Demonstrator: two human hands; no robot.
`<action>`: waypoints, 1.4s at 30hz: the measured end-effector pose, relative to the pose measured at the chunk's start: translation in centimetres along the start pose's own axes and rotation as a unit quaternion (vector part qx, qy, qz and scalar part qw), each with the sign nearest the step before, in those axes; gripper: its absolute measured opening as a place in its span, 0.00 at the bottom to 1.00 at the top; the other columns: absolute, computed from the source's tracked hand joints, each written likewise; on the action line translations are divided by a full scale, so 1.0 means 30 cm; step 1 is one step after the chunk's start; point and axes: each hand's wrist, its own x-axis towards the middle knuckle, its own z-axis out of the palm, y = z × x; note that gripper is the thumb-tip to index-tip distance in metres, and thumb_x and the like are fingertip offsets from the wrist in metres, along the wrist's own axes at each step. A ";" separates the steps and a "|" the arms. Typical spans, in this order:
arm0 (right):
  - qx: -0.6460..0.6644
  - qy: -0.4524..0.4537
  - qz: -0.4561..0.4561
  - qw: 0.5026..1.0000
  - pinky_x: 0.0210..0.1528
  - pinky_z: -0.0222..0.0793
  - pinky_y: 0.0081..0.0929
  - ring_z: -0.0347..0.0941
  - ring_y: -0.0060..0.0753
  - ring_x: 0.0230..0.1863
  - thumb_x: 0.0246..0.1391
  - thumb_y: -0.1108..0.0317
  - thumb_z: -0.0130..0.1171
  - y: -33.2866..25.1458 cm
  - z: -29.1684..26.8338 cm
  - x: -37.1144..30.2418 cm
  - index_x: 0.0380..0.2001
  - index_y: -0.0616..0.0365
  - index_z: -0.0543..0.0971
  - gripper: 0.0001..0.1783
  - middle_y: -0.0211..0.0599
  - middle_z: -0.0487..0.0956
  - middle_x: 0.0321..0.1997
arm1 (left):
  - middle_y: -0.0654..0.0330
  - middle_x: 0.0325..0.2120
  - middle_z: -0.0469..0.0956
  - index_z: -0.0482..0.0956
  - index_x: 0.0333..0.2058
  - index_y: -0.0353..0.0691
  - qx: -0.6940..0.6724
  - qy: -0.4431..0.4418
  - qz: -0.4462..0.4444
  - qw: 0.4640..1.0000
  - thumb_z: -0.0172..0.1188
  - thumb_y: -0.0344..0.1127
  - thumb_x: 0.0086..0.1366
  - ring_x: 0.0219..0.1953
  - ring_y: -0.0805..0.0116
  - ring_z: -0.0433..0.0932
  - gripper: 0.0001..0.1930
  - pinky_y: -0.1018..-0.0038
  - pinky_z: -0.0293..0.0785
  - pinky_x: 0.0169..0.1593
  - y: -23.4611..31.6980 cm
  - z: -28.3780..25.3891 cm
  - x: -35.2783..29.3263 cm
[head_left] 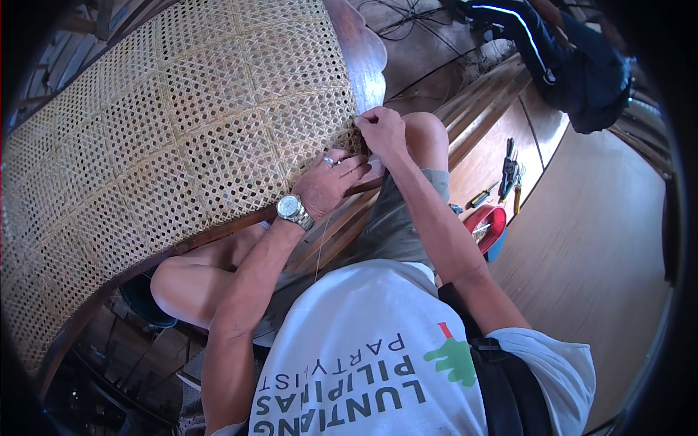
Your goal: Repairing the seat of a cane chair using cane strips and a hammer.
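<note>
A large woven cane panel (pixel 211 109) set in a dark wooden frame (pixel 218 231) leans across my lap from the left. My left hand (pixel 331 180), with a watch and a ring, lies on the panel's near right corner, fingers stretched toward the wooden edge. Right beside it, my right hand (pixel 384 134) is closed in a pinch at the corner, where the frame's scalloped wooden end (pixel 366 54) meets the weave. What sits between those fingertips is too small to make out. Loose cane ends (pixel 350 138) bunch between the hands. A thin strand (pixel 323 243) hangs below my left hand.
To my right, a red bowl (pixel 488 227) holds small pale pieces. Screwdrivers (pixel 480 198) and pliers (pixel 509 171) lie just beyond it on a wooden board (pixel 582 240). Another person in dark clothes (pixel 582 65) is at the far right. Black cables (pixel 411 22) lie on the floor.
</note>
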 end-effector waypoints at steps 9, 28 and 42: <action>0.115 0.001 0.007 0.993 0.48 0.80 0.36 0.87 0.39 0.39 0.60 0.60 0.73 0.038 -0.003 -0.042 0.41 0.61 0.89 0.15 0.43 0.90 0.36 | 0.63 0.58 0.80 0.82 0.59 0.43 -0.018 -0.002 -0.017 1.000 0.60 0.30 0.65 0.59 0.56 0.75 0.22 0.60 0.75 0.64 -0.004 0.010 -0.003; -0.016 -0.007 0.041 0.999 0.52 0.85 0.52 0.87 0.65 0.46 0.51 0.70 0.69 -0.055 0.032 -0.005 0.40 0.65 0.88 0.13 0.62 0.88 0.40 | 0.55 0.48 0.84 0.85 0.56 0.38 -0.013 -0.008 -0.022 1.000 0.64 0.26 0.61 0.52 0.50 0.79 0.23 0.57 0.78 0.55 -0.010 0.009 0.009; 0.100 0.180 0.099 0.974 0.48 0.75 0.39 0.80 0.46 0.42 0.70 0.61 0.61 0.566 -0.470 -0.605 0.45 0.67 0.81 0.16 0.49 0.82 0.39 | 0.63 0.55 0.82 0.87 0.54 0.51 0.081 0.003 -0.014 0.997 0.69 0.30 0.61 0.55 0.57 0.81 0.21 0.58 0.76 0.59 0.014 -0.001 0.016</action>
